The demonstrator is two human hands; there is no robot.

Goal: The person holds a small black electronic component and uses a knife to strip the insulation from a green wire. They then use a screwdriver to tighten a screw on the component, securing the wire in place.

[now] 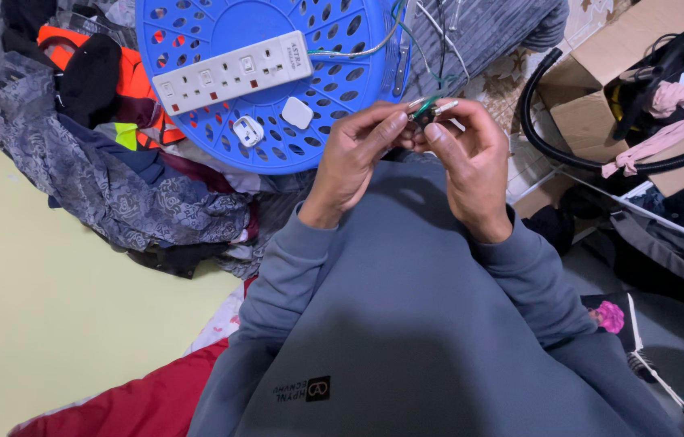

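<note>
from my remote view, below the one blue perforated tray [196, 32] carrying one white power strip [232, 71] and two white plugs [297, 112], my left hand [354, 158] and right hand [471, 166] pinch one small dark wired part [424, 113].

I sat in a cluttered room at home — heaps of clothes [115, 186] lay around me, a cardboard box [601, 89] held a vacuum hose [536, 121], and a blue plastic basket lid [196, 24] carried a white power strip [232, 71].
</note>
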